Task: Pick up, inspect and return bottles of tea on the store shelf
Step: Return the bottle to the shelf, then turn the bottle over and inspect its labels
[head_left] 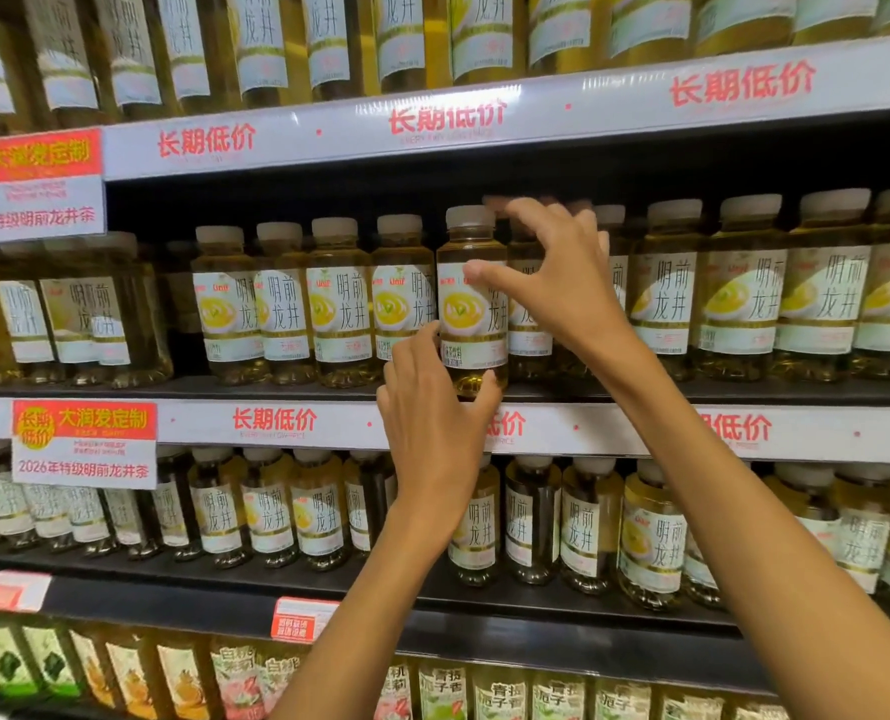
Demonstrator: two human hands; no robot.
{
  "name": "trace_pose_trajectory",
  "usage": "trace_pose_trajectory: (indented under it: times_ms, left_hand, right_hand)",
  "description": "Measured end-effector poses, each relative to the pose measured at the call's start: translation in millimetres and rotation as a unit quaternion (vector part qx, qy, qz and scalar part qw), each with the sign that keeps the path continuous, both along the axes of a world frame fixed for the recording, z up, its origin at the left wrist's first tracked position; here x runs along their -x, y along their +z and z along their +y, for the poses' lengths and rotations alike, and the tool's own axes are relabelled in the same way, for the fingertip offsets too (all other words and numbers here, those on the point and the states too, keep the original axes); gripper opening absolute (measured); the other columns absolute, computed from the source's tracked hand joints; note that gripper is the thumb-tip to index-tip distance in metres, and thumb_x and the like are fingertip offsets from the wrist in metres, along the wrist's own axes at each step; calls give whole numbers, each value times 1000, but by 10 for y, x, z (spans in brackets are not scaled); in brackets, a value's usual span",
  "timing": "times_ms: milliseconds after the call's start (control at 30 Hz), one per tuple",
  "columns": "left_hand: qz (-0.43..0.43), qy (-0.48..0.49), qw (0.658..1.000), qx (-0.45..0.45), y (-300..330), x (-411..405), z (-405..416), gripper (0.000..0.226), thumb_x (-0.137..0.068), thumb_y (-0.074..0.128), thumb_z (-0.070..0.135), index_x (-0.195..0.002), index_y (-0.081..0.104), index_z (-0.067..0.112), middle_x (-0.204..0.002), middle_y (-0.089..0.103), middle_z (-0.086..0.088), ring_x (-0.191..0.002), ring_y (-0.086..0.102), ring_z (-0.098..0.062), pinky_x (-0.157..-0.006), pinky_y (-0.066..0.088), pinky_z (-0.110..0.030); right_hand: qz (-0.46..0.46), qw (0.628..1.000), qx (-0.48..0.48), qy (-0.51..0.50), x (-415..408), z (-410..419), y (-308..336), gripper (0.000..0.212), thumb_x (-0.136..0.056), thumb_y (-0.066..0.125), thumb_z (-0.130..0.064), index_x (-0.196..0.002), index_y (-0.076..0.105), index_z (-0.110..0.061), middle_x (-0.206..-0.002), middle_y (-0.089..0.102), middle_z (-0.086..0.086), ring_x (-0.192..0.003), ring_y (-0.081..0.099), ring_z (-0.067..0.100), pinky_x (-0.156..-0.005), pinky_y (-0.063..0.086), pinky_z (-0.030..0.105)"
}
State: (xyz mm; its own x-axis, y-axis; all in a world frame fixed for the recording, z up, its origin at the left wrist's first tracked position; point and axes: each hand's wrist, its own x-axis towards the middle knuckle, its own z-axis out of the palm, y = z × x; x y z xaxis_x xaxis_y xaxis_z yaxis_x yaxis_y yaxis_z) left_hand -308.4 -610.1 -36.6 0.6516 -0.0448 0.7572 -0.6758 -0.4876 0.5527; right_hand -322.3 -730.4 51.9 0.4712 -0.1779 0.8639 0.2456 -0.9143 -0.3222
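On the middle shelf (640,392), the tea bottle (471,304) stands at the front edge. Left hand (432,407) cups its base loosely; right hand (552,272) hovers spread, possibly touching. Nudged, it could tip forward.

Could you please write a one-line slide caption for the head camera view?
Both hands, left hand low and right hand high, at a tea bottle on the middle shelf.
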Motion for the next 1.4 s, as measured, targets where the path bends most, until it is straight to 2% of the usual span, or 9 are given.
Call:
trace_pose_trajectory:
  times_ms: [167,533,633,733,833,1000,1167,1300,1400]
  left_hand:
    - [-5,1,1000,-16,30,-33,-57,58,-87,67,26,-138,39,14,-134,47,-3,-125,44,-18,-103,35,-32]
    - [-21,39,998,-40,63,-42,-82,58,-89,65,20,-139,36,14,-135,45,-4,-125,43,-18,-99,37,-29]
    - [-49,32,998,-20,73,-10,-78,51,-88,65,17,-134,43,14,-129,49,-4,-118,47,-17,-91,39,-27]
    - [-53,-15,998,-8,88,27,-108,33,-89,62,16,-121,53,16,-113,54,0,-103,55,-14,-77,39,-21]
    - [-29,-53,998,-4,92,22,-150,22,-91,58,16,-113,58,17,-108,58,4,-98,58,-11,-75,40,-19]
    - [-25,-68,997,5,79,19,-154,25,-91,59,16,-115,58,17,-109,59,4,-98,59,-11,-76,41,-19]
    - [-32,-103,994,-9,69,52,-173,40,-89,63,19,-127,52,17,-117,57,2,-109,55,-12,-83,39,-18]
    - [-42,-130,990,-34,57,96,-209,52,-87,67,23,-134,46,16,-129,53,1,-119,48,-12,-90,36,-17]
    - [-36,-162,985,-53,53,124,-220,65,-85,70,25,-139,37,14,-135,46,-3,-125,42,-15,-101,40,-28]
  right_hand:
    - [6,1000,10,-22,-85,-21,-11,61,-82,68,-49,-136,50,-24,-128,57,8,-123,42,29,-102,32,44]
    - [12,999,1,-40,-128,-39,13,53,-90,56,-49,-131,52,-16,-114,58,14,-115,45,33,-93,38,43]
    - [5,996,-13,-85,-96,-131,48,38,-96,49,-39,-115,59,-8,-108,63,18,-117,48,39,-104,33,51]
    - [45,991,14,-123,-82,-157,55,33,-100,42,-36,-87,56,-8,-89,65,15,-97,59,36,-96,38,48]
    - [25,991,24,-127,-64,-178,53,32,-99,44,-35,-91,56,-6,-93,62,16,-95,56,35,-90,37,44]
    - [-50,999,7,-10,70,-216,9,35,-92,59,-35,-116,52,-11,-111,48,8,-105,49,24,-86,46,36]
    - [-85,985,-75,133,180,-200,-150,43,-91,62,-29,-126,38,-28,-114,42,-10,-103,49,-2,-89,45,16]
    - [-73,977,-95,178,253,-161,-253,42,-94,60,-20,-129,38,-17,-108,43,-21,-100,48,-13,-84,45,10]
    - [-92,972,-99,193,373,-113,-249,41,-95,59,-15,-129,39,-8,-108,44,-16,-97,50,-12,-82,45,11]
